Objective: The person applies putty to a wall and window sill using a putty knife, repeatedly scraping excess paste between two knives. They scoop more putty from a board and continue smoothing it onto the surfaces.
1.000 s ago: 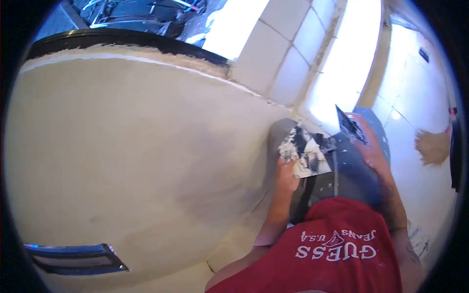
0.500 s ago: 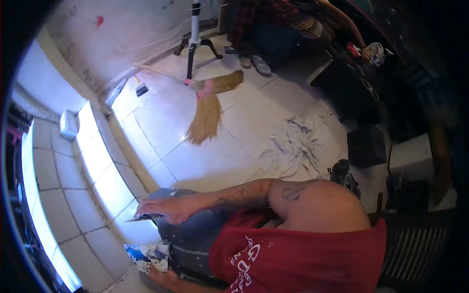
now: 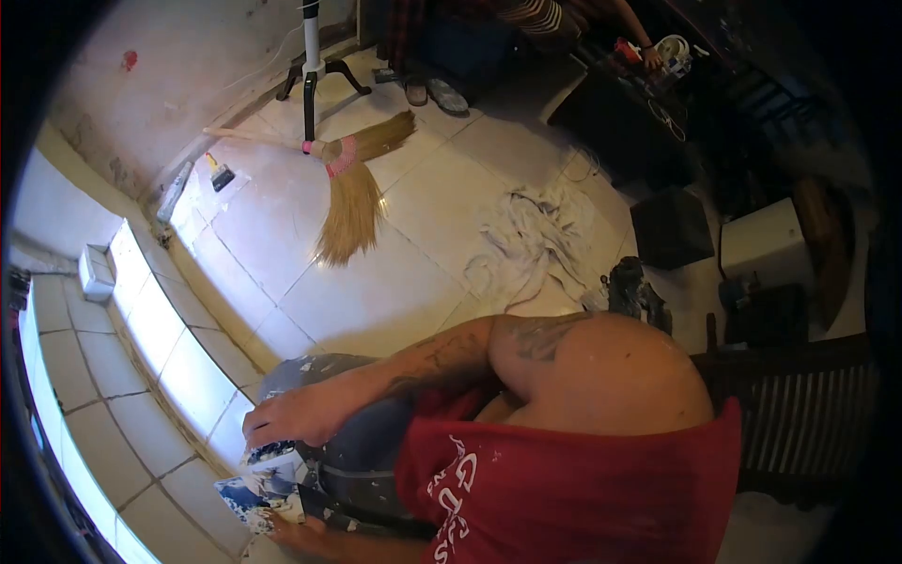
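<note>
My right hand (image 3: 293, 414) rests over my grey-trousered knee and grips a small filler spreader (image 3: 272, 457), whose blade lies on a smeared mixing board (image 3: 261, 495). My left hand (image 3: 299, 536) holds that board from below at the bottom edge of the view, and only its fingers show. White filler is spattered on the board and on my trousers. My bare right arm and shoulder cross the middle of the view.
A straw broom (image 3: 352, 197) lies on the tiled floor. A crumpled white rag (image 3: 531, 240) lies to its right. A tripod stand (image 3: 310, 56) is at the back. Another person's hand (image 3: 648, 54) works over dark equipment at the top right. A black box (image 3: 672, 226) and a white container (image 3: 766, 244) stand at the right.
The view swung from the beige panel round to the floor behind me. My right hand lowered the spreader onto the board, which my left hand still holds.
</note>
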### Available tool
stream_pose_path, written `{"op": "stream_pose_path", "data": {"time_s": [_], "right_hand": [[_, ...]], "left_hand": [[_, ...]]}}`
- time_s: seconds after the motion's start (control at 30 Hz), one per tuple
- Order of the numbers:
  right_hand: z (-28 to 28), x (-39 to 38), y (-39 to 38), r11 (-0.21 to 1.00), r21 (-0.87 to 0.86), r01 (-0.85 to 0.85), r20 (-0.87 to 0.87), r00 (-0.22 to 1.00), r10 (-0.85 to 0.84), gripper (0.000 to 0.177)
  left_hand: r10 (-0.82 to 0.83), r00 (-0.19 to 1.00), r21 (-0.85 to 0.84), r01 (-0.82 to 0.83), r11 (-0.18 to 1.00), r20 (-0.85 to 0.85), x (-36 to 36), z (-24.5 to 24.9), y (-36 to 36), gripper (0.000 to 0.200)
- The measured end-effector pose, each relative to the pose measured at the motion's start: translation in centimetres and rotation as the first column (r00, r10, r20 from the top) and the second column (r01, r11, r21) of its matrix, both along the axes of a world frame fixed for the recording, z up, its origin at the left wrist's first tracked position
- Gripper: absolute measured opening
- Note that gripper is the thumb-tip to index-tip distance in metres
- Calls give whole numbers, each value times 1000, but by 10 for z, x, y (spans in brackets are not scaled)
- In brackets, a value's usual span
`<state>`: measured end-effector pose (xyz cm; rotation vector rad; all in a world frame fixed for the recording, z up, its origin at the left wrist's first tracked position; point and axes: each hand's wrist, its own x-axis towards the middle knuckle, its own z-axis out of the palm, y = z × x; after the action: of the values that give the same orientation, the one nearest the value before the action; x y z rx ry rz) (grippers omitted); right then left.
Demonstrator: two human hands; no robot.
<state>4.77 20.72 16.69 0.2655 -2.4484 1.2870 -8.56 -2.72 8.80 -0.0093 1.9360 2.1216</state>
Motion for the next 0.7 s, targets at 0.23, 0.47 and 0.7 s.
{"op": "stream_pose_path", "data": {"time_s": [0.23, 0.47, 0.7], "right_hand": [[-1, -5, -14, 989, 117, -92, -16, 995, 94, 58], [5, 5, -13, 984, 145, -100, 17, 995, 98, 56], [7, 11, -13, 990, 121, -76, 42, 997, 71, 60]], "left_hand": [[41, 999, -35, -42, 999, -34, 8, -1, -6, 36], [43, 998, -56, -46, 997, -50, 11, 2, -8, 36], [28, 998, -62, -32, 998, -51, 14, 4, -9, 36]]}}
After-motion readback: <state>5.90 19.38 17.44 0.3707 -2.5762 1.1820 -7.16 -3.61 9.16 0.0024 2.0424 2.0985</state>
